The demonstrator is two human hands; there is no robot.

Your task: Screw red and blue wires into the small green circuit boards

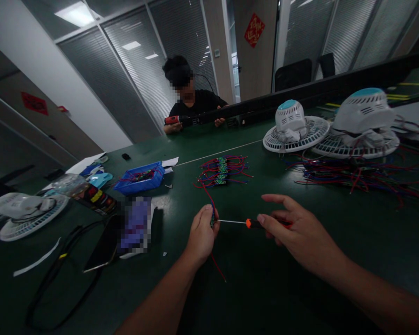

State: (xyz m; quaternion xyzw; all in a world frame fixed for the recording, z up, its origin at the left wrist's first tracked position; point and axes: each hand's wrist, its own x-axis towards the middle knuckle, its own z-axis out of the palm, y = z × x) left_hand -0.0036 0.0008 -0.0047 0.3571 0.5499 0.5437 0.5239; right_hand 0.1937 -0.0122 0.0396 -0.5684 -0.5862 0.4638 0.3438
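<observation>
My left hand (202, 231) is closed around a small green circuit board (212, 218) with red and blue wires. One red wire (219, 268) hangs down below the hand, and others rise above it. In my right hand (293, 228) is a screwdriver (253, 224) with an orange and black handle, gripped by the thumb and curled fingers while the index finger stretches out. Its thin metal shaft points left, and the tip meets the board at my left fingers. Just beyond lies a row of several wired circuit boards (222, 170).
A blue tray (139, 187) of wired parts stands left, near a phone (104, 244) and black cable (52, 265). White fan units (295, 130) and wire bundles (352, 174) lie right. Across the table a person (192, 100) holds a red and black tool (176, 120).
</observation>
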